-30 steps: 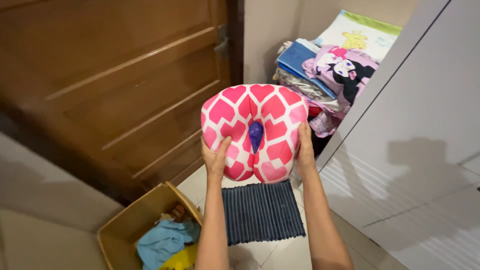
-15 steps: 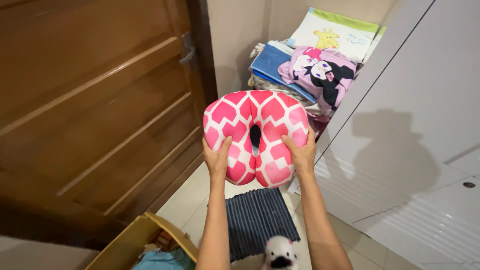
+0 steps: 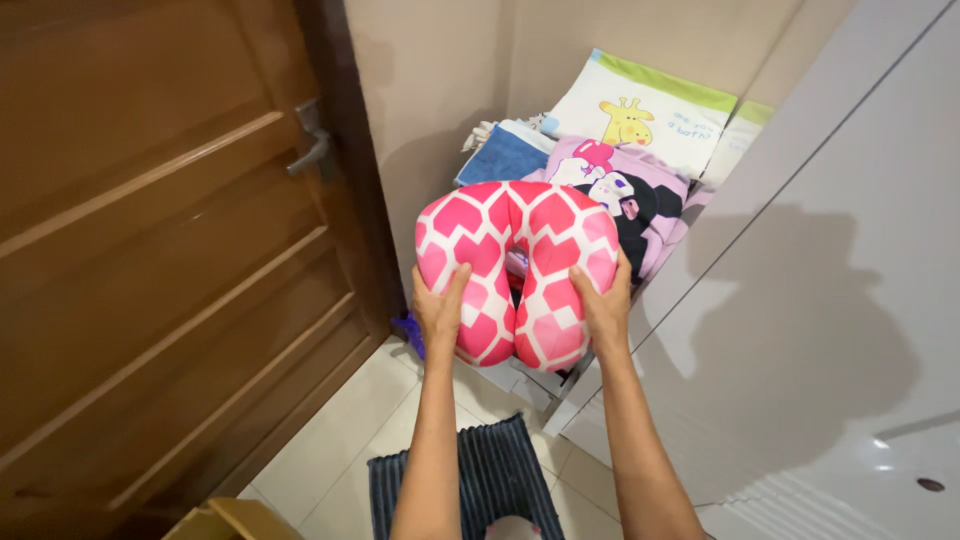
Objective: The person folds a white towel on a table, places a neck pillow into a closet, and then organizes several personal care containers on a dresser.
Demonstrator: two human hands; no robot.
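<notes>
Head view, looking down along two bare forearms. At far left I see a brown wooden panelled door (image 3: 150,280) with a grey metal lever handle (image 3: 310,150); its lower edge runs out of frame. A tan box corner (image 3: 225,520) is cut off at the bottom edge, so I cannot tell what it holds. Next comes the left hand (image 3: 438,312), fingers spread and pressed against the left lobe of a pink and white heart-patterned U-shaped neck pillow (image 3: 515,270). The pillow is held up in the air in the middle of the frame, its open end pointing down. The right hand (image 3: 603,303) clasps the right lobe, so both hands grip it from the sides. The pillow hides part of a pile of folded fabrics behind it: a blue towel (image 3: 505,155), a purple cartoon-print cushion (image 3: 630,195), and a white cloth with a yellow giraffe (image 3: 645,110). Below, a dark blue ribbed floor mat (image 3: 490,480) lies on pale tiles, partly covered by the arms. A white cabinet panel (image 3: 800,300) fills the right.
</notes>
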